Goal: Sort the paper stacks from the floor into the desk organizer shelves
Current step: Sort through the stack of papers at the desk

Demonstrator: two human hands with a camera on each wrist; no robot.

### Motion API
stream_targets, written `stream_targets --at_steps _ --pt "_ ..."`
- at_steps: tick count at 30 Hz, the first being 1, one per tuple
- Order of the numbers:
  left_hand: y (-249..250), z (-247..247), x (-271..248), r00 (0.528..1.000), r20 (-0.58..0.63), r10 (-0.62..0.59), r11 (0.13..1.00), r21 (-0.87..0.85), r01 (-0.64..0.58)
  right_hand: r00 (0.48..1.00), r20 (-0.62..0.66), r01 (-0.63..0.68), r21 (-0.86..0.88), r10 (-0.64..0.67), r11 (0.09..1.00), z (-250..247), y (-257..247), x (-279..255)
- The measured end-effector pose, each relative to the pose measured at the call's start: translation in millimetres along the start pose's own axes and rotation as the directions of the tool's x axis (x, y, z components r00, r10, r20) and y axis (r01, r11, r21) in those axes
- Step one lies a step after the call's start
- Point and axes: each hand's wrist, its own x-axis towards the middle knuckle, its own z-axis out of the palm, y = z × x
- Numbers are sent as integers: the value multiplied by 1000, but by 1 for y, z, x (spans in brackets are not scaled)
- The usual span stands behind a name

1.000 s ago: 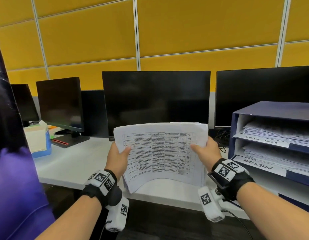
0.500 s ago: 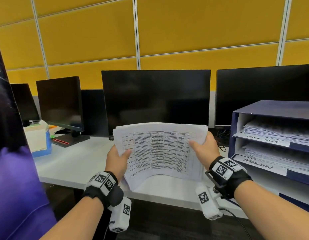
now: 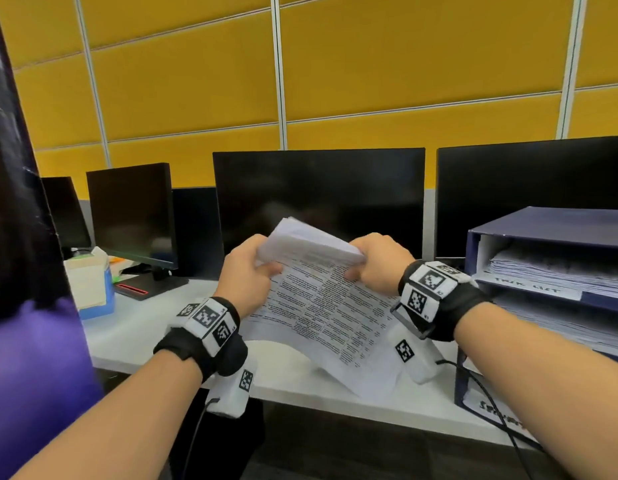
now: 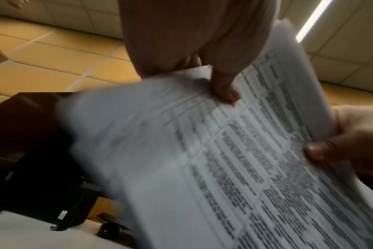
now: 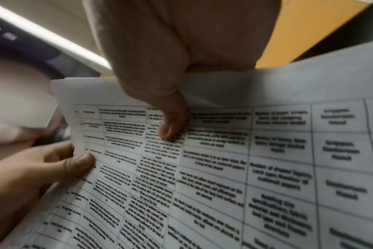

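I hold a thick stack of white paper (image 3: 328, 306), printed with a table, in the air over the white desk (image 3: 145, 327). My left hand (image 3: 255, 268) grips its upper left corner, thumb on the printed face. My right hand (image 3: 370, 261) grips the upper right edge the same way. The sheets hang down and slant to the right, with the top edge curling away from me. The left wrist view shows the paper (image 4: 224, 168) blurred under my left thumb (image 4: 224, 91). The right wrist view shows the printed page (image 5: 245, 168). The dark blue organizer (image 3: 543, 223) stands at the right, its shelves holding labelled paper piles.
Three dark monitors (image 3: 318, 202) line the back of the desk in front of a yellow panel wall. A blue box with tissue (image 3: 93, 289) sits at the far left. A person in purple (image 3: 30, 358) stands close on my left. A black cable (image 3: 491, 403) trails over the desk edge.
The stack faced me upright, held by its two side edges. Both hands have moved closer together at its top edge, and the sheets now tilt with the lower end swung right.
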Motion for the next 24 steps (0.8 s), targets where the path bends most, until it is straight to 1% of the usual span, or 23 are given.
stream_targets --at_steps 1,3,5,6,7,8,9,11,12,13,14,15,17,19,20,21,22,24 --pt "3 -4 2 999 -40 4 1000 -3 -4 1000 -16 -5 51 6 999 -1 2 -2" --pt "6 -14 3 988 -151 -29 999 -44 23 998 -63 -3 230 18 973 -3 11 -4" --pt "4 -21 4 968 -236 -86 992 -112 60 996 -80 2 391 32 921 -5 22 -9" --pt "3 -23 4 960 -255 -120 984 -157 82 996 -78 -7 454 47 891 -5 28 -12" --pt "1 -23 2 956 -249 -153 971 -216 99 996 -70 -19 514 64 857 -6 33 -15" --pt "0 -21 1 959 -218 -182 949 -293 113 996 -53 -32 565 75 824 -7 37 -18" --pt "1 -17 -2 965 -160 -207 911 -391 130 996 -34 -43 610 80 791 -6 41 -20" --pt "6 -7 -8 970 -7 -243 780 -596 191 997 -7 -55 682 83 729 -3 42 -23" --pt "8 -1 -9 969 33 -243 725 -658 204 996 -10 -56 708 89 704 -2 42 -24" --pt "11 4 -8 970 22 -243 711 -676 194 994 -25 -54 728 106 683 -1 42 -22" --pt "15 8 -5 969 -21 -248 726 -666 171 989 -58 -50 735 135 676 1 41 -20" --pt "20 12 -1 965 -89 -245 774 -618 139 978 -108 -43 728 177 684 3 40 -16" --pt "36 19 7 956 -215 -199 856 -513 63 936 -230 -42 678 266 734 5 37 -7" --pt "54 27 10 947 -289 -136 888 -460 -13 888 -337 -17 657 314 754 9 30 -3" --pt "62 31 10 945 -306 -112 889 -456 -42 876 -363 8 671 319 741 11 24 -4" --pt "67 37 7 948 -306 -91 889 -453 -61 877 -367 32 687 309 726 14 19 -6" --pt "69 43 3 952 -295 -75 894 -442 -66 893 -351 42 690 283 723 19 16 -9" --pt "60 57 -8 972 -213 -94 910 -415 -3 933 -282 19 661 225 750 29 15 -17"
